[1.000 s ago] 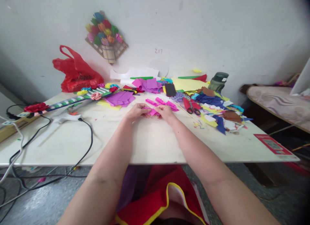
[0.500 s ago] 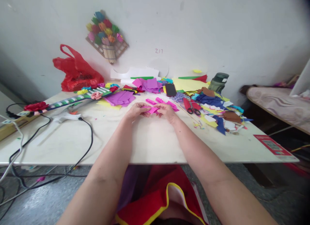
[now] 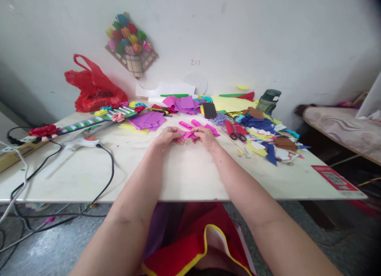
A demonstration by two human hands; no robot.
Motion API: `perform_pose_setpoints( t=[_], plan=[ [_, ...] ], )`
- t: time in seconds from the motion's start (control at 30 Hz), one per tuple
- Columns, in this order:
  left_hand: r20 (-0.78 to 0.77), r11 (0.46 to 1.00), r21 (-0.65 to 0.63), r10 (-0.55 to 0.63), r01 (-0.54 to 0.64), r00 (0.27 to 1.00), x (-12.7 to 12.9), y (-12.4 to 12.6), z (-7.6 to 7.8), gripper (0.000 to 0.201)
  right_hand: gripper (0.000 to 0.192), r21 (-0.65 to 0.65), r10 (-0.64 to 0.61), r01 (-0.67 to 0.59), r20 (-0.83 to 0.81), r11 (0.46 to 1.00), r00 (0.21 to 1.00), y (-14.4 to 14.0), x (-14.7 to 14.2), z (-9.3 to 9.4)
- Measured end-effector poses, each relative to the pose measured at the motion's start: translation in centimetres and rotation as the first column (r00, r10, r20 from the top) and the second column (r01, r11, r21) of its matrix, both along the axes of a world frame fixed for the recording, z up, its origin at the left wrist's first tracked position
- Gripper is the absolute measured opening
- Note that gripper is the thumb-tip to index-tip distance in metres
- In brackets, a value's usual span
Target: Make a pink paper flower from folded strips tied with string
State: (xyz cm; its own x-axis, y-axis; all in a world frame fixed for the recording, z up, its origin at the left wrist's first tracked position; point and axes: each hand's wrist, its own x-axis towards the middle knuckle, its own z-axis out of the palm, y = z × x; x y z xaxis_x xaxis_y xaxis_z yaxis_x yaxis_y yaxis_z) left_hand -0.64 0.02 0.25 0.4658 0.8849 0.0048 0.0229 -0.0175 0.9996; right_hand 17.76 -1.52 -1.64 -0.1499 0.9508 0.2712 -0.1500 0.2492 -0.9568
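My left hand and right hand pinch a small folded strip of bright pink paper between their fingertips, just above the middle of the pale bench. More pink folded pieces lie just beyond, red-handled scissors to the right, a red plastic bag far left against the white wall.

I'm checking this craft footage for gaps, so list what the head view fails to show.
- Pink paper piece: its fold is hidden between the left hand and right hand.
- Wall marking: too small to read surely.
- Red label on the table: print too small.
- Cables: cut off by the left edge.
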Motion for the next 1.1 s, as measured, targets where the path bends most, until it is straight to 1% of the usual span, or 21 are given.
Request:
perform_pose_setpoints(
  t=[0.2,0.3,0.37,0.47,0.57,0.63,0.73,0.8,0.93,1.1],
  plan=[
    [0.008,0.999,0.023,0.025,-0.026,1.000,0.07,0.15,-0.20,0.035,0.016,-0.035,0.036,-0.038,-0.062,0.999,0.997,0.01,0.15,0.12],
    [-0.003,0.998,0.037,0.042,-0.042,0.999,0.14,0.08,-0.16,0.037,0.015,-0.062,0.001,-0.007,-0.087,0.998,0.996,0.24,0.32,0.08],
    [-0.007,0.998,0.049,0.047,-0.046,0.999,0.17,0.04,-0.12,0.037,0.020,-0.078,-0.048,0.042,-0.079,0.996,0.996,0.25,0.36,0.10],
    [-0.007,0.996,0.065,0.053,-0.052,0.999,0.17,0.06,-0.11,0.036,0.029,-0.069,-0.099,0.101,0.020,0.993,0.995,-0.08,0.15,0.26],
    [-0.025,0.996,0.082,0.046,-0.044,0.999,0.18,0.17,-0.20,0.036,0.031,-0.029,-0.085,0.092,0.188,0.995,0.978,-0.49,-0.26,0.37],
    [-0.043,0.996,0.091,0.028,-0.024,0.999,0.19,0.23,-0.29,0.037,0.030,0.004,-0.083,0.085,0.271,0.996,0.959,-0.56,-0.47,0.28],
    [-0.054,0.996,0.087,0.005,0.000,0.999,0.21,0.25,-0.38,0.038,0.027,0.050,-0.132,0.123,0.314,0.991,0.940,-0.39,-0.52,-0.02],
    [-0.053,0.997,0.081,-0.011,0.015,0.999,0.22,0.25,-0.43,0.038,0.029,0.060,-0.160,0.148,0.320,0.987,0.934,-0.30,-0.45,-0.14],
    [-0.042,0.994,0.088,-0.056,0.060,0.998,0.19,0.38,-0.63,0.040,0.032,0.013,-0.119,0.121,0.322,0.993,0.939,-0.49,-0.48,0.00],
    [-0.056,0.994,0.101,-0.039,0.045,0.998,0.21,0.34,-0.60,0.038,0.037,-0.039,-0.015,0.028,0.289,0.999,0.957,-0.70,-0.50,0.16]
  ],
)
